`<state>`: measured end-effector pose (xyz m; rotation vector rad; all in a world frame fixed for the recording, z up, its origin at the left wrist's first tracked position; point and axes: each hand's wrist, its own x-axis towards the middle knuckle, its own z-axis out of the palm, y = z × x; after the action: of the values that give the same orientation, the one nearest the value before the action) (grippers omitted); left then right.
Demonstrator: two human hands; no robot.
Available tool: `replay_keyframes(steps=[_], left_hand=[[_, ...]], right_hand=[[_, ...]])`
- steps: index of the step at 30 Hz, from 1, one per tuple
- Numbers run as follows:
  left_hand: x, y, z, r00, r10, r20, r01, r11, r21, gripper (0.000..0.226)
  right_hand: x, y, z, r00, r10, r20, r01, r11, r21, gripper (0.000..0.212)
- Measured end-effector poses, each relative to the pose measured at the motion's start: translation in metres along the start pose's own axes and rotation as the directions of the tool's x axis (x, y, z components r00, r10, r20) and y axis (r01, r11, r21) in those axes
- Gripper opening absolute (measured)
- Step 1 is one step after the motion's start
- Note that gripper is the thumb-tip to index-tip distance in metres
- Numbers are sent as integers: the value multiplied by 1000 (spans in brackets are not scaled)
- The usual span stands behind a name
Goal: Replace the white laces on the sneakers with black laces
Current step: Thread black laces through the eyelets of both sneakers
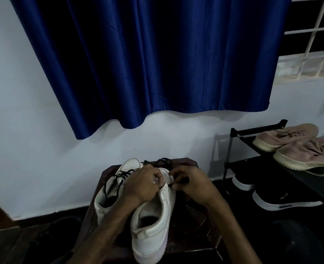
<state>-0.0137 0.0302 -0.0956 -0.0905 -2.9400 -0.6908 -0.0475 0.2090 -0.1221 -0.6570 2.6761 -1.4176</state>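
Two white sneakers stand on a small dark wooden stool [193, 216]. The left sneaker [109, 195] carries a black lace through its eyelets. The right sneaker [153, 221] is nearer to me, heel toward the camera, its eyelets bare where they show. My left hand [144, 183] grips the tongue area of the right sneaker. My right hand [189, 185] pinches the tip of a black lace [178, 181] right at an upper eyelet of that shoe. The rest of the black lace [163, 161] lies bunched on the stool behind the shoes. No white laces are visible.
A black shoe rack [239, 134] stands to the right with a pair of beige sneakers [298, 147] on top and black sneakers [283, 201] below. A blue curtain [147, 63] hangs on the pale wall behind. The floor is dark.
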Motion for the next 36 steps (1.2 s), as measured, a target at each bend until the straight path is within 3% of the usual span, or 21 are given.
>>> replay_keyframes(steps=[7,13,16,17,20,22,24,27,29,32,36], left_hand=[[6,6,-13,995,-91,26,92,996,-22,5],[6,-1,-10,955,-296,-27,268,898,-349,17],[-1,0,-9,954,-285,-97,245,922,-301,10],[-3,-1,-9,954,-288,-78,252,919,-303,8],[-13,-4,-16,920,-349,180,393,829,-398,39],[-16,-2,-19,911,-357,207,405,869,-285,30],[-18,7,-21,932,-347,107,356,931,-78,13],[-16,14,-25,930,-366,34,364,930,53,21],[-13,11,-32,905,-424,35,425,904,-37,19],[-15,2,-33,869,-480,120,489,797,-355,15],[-20,-8,-19,880,-470,64,422,713,-559,25]], right_hand=[[9,0,4,998,-43,-45,46,998,53,26],[14,-8,17,994,-109,2,109,990,85,14],[16,-7,24,994,-94,-53,98,992,76,3],[17,-5,26,994,-76,-78,83,993,87,2],[19,-2,31,992,-4,-125,22,990,142,8],[20,-3,33,992,45,-120,-16,973,232,14],[19,-6,36,991,90,-101,-58,957,283,18],[20,-11,40,991,90,-103,-68,976,206,13],[22,-13,41,993,73,-97,-57,987,152,9],[27,-12,39,997,70,-28,-64,982,180,5],[31,-15,32,997,39,73,-51,983,178,13]])
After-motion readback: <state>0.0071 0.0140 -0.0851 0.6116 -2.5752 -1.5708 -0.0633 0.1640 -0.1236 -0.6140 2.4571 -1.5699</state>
